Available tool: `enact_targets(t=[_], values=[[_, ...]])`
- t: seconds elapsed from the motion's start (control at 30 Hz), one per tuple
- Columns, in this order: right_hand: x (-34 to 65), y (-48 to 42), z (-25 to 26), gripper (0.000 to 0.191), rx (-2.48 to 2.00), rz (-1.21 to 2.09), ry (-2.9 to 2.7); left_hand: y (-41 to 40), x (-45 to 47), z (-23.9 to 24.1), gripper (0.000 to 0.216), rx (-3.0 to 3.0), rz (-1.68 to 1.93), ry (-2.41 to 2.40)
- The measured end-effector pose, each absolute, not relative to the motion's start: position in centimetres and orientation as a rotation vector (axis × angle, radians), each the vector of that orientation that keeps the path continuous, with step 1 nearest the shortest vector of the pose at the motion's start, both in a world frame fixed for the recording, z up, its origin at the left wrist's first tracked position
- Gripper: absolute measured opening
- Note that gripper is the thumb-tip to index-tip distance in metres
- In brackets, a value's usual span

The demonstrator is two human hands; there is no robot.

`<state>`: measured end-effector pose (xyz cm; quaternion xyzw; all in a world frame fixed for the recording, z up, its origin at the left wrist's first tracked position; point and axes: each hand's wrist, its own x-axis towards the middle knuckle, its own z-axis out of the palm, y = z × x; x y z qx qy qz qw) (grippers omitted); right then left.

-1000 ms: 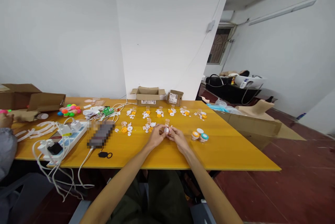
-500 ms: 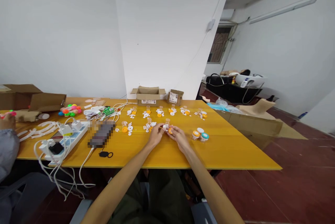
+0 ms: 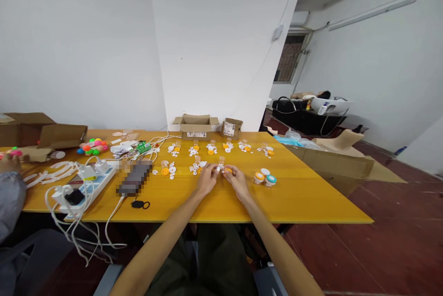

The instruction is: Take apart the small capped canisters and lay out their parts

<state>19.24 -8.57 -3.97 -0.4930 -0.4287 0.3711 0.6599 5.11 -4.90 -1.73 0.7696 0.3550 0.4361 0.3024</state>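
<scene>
Near the middle of the table my left hand (image 3: 207,180) has its fingers bent together at a small white plastic piece (image 3: 218,169). Close on its right, my right hand (image 3: 237,181) pinches an orange ring-shaped lid (image 3: 228,171), partly hidden by the fingers. Just beyond the fingertips lie more small white pieces (image 3: 221,165) and a clear plastic cup (image 3: 221,160). To the right of my hands are jars with an orange lid (image 3: 259,176) and a teal lid (image 3: 271,179), with a white disc (image 3: 265,172) behind them.
Several sets of clear cups, orange rings and white pieces (image 3: 211,150) line the table (image 3: 304,199). Two cardboard boxes (image 3: 195,129) stand behind them. At left are a power strip (image 3: 93,187), cables, a blurred-out device (image 3: 135,178) and another person's sleeve (image 3: 12,201).
My hands have moved slightly apart, with the orange lid now lower and flatter. The other person's hand at far left has shifted slightly.
</scene>
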Motion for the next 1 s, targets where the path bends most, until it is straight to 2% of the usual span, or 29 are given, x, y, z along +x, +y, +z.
enact_targets(t=[0.23,0.47,0.73,1.0], values=[[20.4,-7.3,-4.4,0.023,-1.239,0.676,-0.972,-5.5,5.1,-1.6,0.025,2.308,1.026,1.005],[20.7,-6.9,-4.6,0.026,-1.282,0.584,-1.027,-5.5,5.1,-2.1,0.029,2.382,0.999,0.962],[20.6,-7.2,-4.2,0.032,-1.222,0.596,-0.92,-5.2,5.2,-2.3,0.032,2.328,1.035,0.94],[20.4,-8.0,-3.4,0.037,-1.138,0.752,-0.859,-5.1,5.4,-2.4,0.033,2.322,1.041,0.95]])
